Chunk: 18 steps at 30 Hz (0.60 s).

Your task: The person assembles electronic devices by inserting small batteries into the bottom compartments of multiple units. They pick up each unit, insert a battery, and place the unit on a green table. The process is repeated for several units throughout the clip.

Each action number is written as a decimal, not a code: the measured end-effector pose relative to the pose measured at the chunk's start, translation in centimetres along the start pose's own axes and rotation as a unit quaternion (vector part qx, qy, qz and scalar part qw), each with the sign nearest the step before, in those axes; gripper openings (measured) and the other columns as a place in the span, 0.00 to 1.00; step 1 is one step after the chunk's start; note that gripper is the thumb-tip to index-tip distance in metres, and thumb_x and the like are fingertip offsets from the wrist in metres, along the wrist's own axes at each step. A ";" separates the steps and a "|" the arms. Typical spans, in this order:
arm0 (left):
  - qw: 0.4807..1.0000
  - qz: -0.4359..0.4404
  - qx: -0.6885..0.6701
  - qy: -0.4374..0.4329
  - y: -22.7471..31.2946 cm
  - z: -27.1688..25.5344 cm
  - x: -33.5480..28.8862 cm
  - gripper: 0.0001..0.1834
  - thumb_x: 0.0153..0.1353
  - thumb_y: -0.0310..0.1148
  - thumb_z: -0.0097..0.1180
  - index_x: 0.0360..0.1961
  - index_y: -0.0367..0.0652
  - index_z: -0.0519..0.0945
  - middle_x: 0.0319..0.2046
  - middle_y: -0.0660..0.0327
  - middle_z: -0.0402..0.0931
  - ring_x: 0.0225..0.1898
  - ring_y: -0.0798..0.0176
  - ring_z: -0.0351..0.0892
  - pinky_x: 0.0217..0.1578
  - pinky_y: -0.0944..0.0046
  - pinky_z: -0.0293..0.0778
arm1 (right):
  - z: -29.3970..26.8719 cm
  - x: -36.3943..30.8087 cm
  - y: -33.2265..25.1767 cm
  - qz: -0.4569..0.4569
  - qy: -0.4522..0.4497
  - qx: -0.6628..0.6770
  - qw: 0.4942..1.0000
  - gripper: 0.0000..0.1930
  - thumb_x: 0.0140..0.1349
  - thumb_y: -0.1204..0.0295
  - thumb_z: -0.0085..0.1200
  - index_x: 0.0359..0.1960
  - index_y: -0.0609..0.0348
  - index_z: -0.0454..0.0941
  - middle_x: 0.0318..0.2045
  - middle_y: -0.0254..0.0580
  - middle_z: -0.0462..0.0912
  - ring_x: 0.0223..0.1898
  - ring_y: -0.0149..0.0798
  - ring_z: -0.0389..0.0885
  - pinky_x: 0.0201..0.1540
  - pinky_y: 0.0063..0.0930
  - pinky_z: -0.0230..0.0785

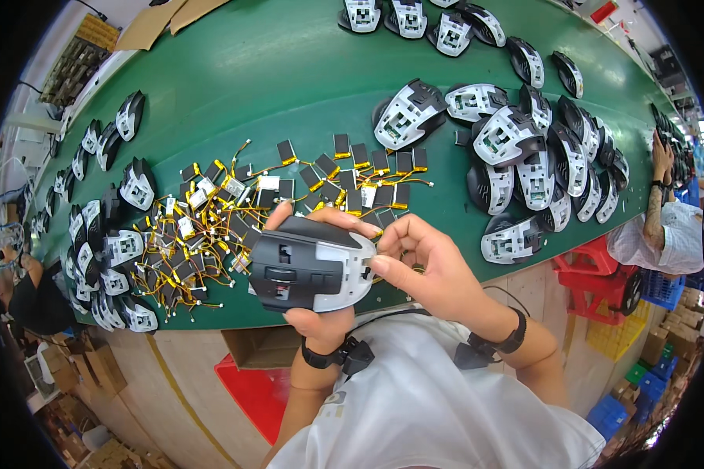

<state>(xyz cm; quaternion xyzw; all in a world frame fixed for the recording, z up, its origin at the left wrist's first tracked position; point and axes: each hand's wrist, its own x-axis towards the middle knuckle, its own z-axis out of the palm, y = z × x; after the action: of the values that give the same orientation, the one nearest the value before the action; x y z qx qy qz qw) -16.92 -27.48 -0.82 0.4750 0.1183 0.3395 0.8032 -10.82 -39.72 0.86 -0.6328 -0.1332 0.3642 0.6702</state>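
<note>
Mouse shell (309,262) in left hand (328,326), right hand (440,270) at its edge

No legible text; white labels (268,182) on batteries (287,151) unreadable.

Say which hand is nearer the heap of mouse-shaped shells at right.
Right. The right hand is left of the heap, at the right end of a shell; the left hand, farther left, holds that shell.

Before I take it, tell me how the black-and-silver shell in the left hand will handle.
The shell looks like moulded plastic, so probably stiff. Its cutouts suggest lightness; its curved outline may make it rock.
</note>
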 end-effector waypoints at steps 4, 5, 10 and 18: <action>0.999 -0.021 -0.004 -0.027 -0.1 -0.6 0.3 0.60 0.51 0.80 0.46 0.69 0.43 0.50 0.44 0.46 0.73 0.37 0.46 0.80 0.38 0.51 0.80 | -0.1 -0.2 -0.3 0.065 -0.070 0.055 0.994 0.13 0.69 0.66 0.55 0.40 0.66 0.75 0.30 0.35 0.83 0.30 0.22 0.76 0.35 0.19 0.69; 0.999 -0.021 -0.007 -0.031 0.0 -0.8 0.3 0.60 0.51 0.80 0.46 0.69 0.43 0.50 0.44 0.46 0.73 0.37 0.46 0.80 0.38 0.51 0.80 | -0.4 -0.2 -0.3 0.077 -0.104 0.063 0.990 0.12 0.69 0.66 0.54 0.41 0.66 0.75 0.31 0.36 0.84 0.31 0.22 0.77 0.36 0.19 0.69; 0.999 -0.033 -0.016 -0.040 0.1 -0.8 0.1 0.61 0.48 0.81 0.47 0.69 0.43 0.50 0.44 0.48 0.74 0.37 0.48 0.80 0.39 0.51 0.80 | -0.5 -0.3 -0.5 0.086 -0.138 0.114 0.980 0.12 0.71 0.67 0.51 0.42 0.66 0.74 0.28 0.33 0.80 0.30 0.23 0.75 0.36 0.19 0.67; 0.995 -0.004 0.085 -0.051 0.4 -0.4 -0.9 0.64 0.43 0.80 0.56 0.68 0.42 0.52 0.43 0.47 0.73 0.41 0.50 0.79 0.43 0.51 0.78 | -0.1 -0.4 0.1 0.087 -0.122 0.073 0.986 0.11 0.72 0.68 0.47 0.40 0.66 0.74 0.28 0.33 0.78 0.30 0.22 0.72 0.35 0.19 0.67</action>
<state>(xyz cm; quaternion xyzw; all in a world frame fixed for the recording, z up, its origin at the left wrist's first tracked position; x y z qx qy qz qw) -17.94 -27.65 -0.81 0.5578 0.1076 0.3003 0.7662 -11.07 -40.02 0.84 -0.5423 -0.1314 0.5039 0.6593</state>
